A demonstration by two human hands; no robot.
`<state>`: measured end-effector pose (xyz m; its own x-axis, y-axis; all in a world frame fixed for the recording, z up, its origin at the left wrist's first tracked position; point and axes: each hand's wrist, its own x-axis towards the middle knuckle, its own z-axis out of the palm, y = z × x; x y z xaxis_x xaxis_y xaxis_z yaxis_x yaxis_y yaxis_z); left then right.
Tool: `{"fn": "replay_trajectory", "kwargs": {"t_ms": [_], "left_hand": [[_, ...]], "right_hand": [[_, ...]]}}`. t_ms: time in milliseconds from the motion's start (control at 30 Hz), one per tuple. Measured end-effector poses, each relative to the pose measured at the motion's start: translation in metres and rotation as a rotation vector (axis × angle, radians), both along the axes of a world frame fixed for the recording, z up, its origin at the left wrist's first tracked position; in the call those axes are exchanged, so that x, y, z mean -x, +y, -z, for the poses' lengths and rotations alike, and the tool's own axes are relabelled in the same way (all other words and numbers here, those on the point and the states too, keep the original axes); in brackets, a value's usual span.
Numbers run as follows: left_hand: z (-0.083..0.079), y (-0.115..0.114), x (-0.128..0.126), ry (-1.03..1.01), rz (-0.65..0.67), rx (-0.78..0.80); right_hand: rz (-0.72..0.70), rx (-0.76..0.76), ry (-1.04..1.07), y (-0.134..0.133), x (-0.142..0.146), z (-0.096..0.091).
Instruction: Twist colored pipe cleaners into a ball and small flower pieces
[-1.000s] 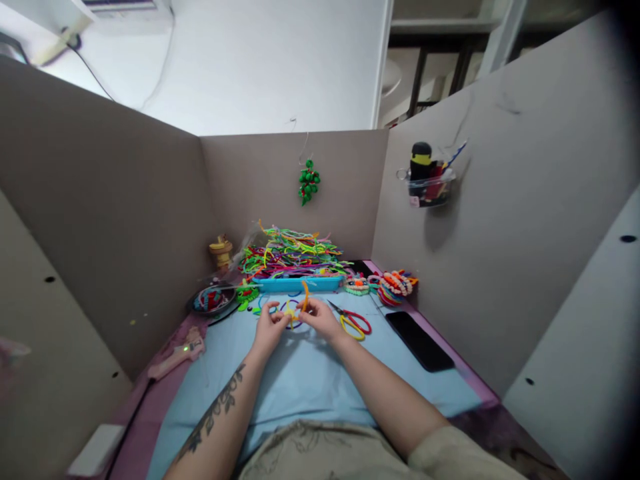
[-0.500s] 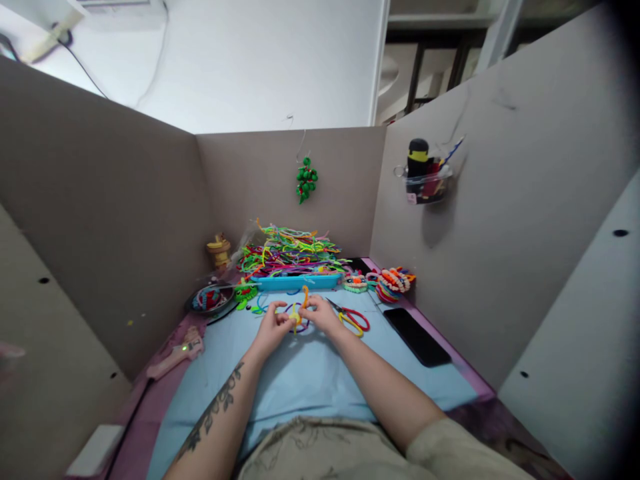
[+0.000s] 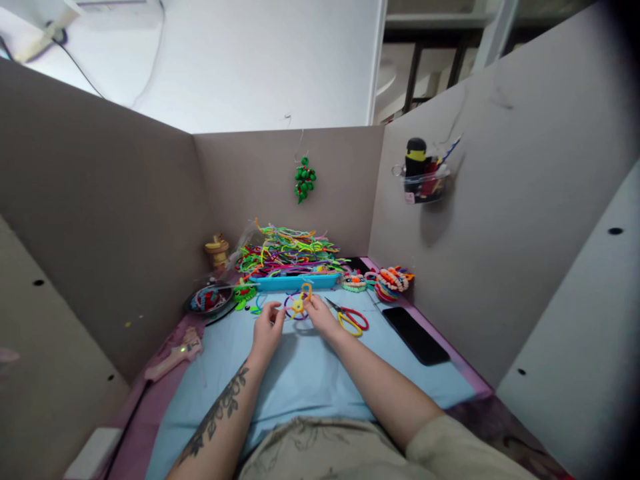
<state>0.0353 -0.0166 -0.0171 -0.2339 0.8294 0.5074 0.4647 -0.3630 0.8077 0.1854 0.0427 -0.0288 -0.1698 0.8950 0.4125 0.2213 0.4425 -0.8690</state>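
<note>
My right hand point(image 3: 323, 317) pinches a small pipe-cleaner piece, a purple ring point(image 3: 295, 316) with a yellow centre point(image 3: 299, 306) and spokes. An orange pipe cleaner point(image 3: 307, 291) curls up from it beside my right fingertips. My left hand point(image 3: 268, 328) is just left of the ring, fingers curved and thumb apart from the index finger; whether a fingertip touches the ring's edge is hard to make out. Scissors point(image 3: 350, 320) with red and yellow handles lie right of my right hand.
Behind the hands stands a blue tray point(image 3: 295, 283) heaped with pipe cleaners point(image 3: 290, 250). A phone point(image 3: 416, 335) lies right, a glue gun point(image 3: 175, 357) left. A dark bowl point(image 3: 210, 310) and a green figure point(image 3: 245, 294) are back left. Finished colourful pieces point(image 3: 393, 280) sit back right. Panels enclose three sides.
My left hand has drawn back a little to the left from the yellow centre. The ring piece now tilts up more to view in my right hand.
</note>
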Motion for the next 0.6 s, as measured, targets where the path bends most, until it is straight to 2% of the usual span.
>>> {"fn": "replay_trajectory", "kwargs": {"t_ms": [67,267,467,600], "left_hand": [[0.000,-0.002,-0.002,0.048,0.018,-0.013],[0.005,-0.002,-0.007,0.038,0.131,-0.023],[0.003,-0.002,-0.007,-0.029,0.148,-0.052],[0.001,0.000,-0.008,-0.165,0.174,0.012]], "right_hand": [[0.022,0.032,0.034,-0.002,0.002,0.000],[-0.040,0.103,0.113,-0.013,0.015,0.000],[-0.031,0.070,0.156,-0.016,0.020,0.003],[-0.066,0.063,0.179,-0.014,0.019,0.003]]}}
